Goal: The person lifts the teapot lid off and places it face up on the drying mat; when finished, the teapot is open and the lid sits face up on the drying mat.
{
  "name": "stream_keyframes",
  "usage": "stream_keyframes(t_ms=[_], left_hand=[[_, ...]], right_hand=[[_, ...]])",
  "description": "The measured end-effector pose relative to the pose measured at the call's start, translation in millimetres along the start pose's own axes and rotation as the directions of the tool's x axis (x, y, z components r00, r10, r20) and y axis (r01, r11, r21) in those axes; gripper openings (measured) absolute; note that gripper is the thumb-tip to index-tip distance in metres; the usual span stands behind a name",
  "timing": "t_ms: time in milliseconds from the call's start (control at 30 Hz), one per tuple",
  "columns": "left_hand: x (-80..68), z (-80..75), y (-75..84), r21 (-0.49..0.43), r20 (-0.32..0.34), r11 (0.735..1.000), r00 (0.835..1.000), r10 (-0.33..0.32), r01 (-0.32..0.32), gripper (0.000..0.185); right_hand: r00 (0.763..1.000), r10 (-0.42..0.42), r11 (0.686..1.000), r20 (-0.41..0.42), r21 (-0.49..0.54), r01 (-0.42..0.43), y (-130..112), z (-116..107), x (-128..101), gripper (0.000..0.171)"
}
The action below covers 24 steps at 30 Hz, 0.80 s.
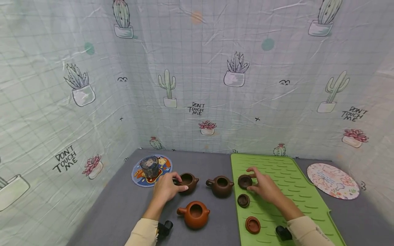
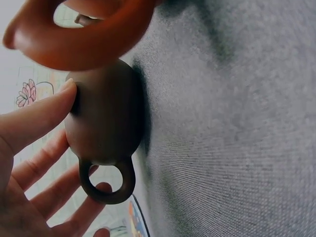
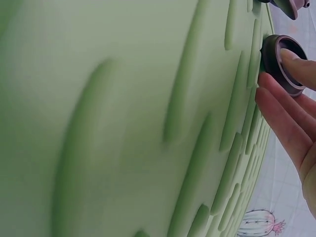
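Note:
Three lidless clay teapots stand on the grey table. My left hand (image 1: 178, 182) grips the dark brown teapot (image 1: 188, 181) at its handle side. In the left wrist view my thumb (image 2: 39, 116) presses that teapot's body (image 2: 106, 123) and my fingers lie behind its ring handle. A second brown teapot (image 1: 220, 185) stands to its right and an orange teapot (image 1: 195, 214) stands nearer me. My right hand (image 1: 250, 179) pinches the far dark lid (image 1: 245, 181), which lies upside down on the green mat (image 1: 286, 184). One fingertip (image 3: 298, 66) sits in the lid's hollow (image 3: 276, 54).
Two more lids lie on the green mat (image 3: 123, 123): a brown one (image 1: 243, 200) and an orange one (image 1: 252, 224). A glass (image 1: 149, 166) stands on a round coaster (image 1: 138, 177) at the back left. A floral coaster (image 1: 333, 180) lies far right. Cactus-print sheets wall the table.

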<state>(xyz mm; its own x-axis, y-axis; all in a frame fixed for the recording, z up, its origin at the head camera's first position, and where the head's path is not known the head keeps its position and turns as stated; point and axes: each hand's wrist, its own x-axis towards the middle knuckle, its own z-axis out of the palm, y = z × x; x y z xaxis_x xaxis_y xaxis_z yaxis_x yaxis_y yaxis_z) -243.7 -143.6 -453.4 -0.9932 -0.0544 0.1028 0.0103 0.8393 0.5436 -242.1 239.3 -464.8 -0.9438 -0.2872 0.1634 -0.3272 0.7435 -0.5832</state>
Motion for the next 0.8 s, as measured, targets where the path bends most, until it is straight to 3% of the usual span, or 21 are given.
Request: stream_keyframes(t_ms=[233,600,800], left_hand=[[-1.1,1.9,2.5,0.005,-0.015,1.000,1.000,0.012,-0.012,0.031],[-3.5,2.9,7.2,0.011,-0.010,1.000,1.000,0.024,-0.024,0.031],[-2.7,-4.1,11.2,0.006,0.007,0.999,0.999,0.054,-0.054,0.041]], right_hand=[[1.000,-0.017,1.000,-0.021,-0.008,0.016,1.5,-1.6,-3.5,0.060],[0.999,0.022,0.999,-0.025,-0.042,-0.023,3.7,-8.0,-7.9,0.062],[0.996,0.044,0.982,-0.078,-0.182,-0.058,-3.4,-20.3,-12.7,0.060]])
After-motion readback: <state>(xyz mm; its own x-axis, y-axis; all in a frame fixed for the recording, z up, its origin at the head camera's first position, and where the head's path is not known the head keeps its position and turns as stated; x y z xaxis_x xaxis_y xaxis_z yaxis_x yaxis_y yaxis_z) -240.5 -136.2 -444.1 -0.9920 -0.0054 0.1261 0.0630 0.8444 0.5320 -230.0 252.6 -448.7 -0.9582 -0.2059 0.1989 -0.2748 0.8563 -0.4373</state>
